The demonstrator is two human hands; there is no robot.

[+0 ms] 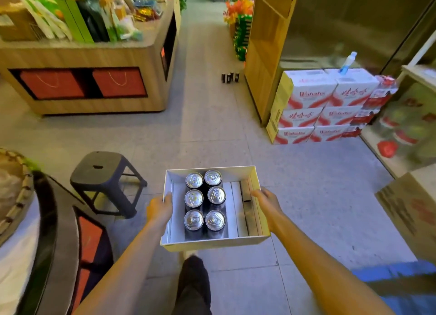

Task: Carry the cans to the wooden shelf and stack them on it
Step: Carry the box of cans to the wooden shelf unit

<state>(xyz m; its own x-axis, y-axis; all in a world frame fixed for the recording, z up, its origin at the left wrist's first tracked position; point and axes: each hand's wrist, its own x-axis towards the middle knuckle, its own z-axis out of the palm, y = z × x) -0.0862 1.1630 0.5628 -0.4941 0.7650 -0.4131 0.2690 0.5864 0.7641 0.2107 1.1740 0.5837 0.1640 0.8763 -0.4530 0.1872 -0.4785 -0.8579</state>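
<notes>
Cans [204, 202]: six, dark-bodied, silver pull-tab tops, upright in two rows of three, lower centre of frame, inside white cardboard tray [213, 242]. Left hand [159, 209] grips tray's left wall; right hand [266, 202] grips right wall. Wooden shelf [264, 55]: upper right, well apart

The light is even and fairly bright, apparently from overhead, and my forearms throw only faint shadows on the pale floor [212, 130]. The tops of the cans [204, 200] in front of me gleam with small highlights. The wide lens bends the display counter [99, 55] and wooden shelf [264, 55] outward, and the frame's edges smear into soft blur.
</notes>
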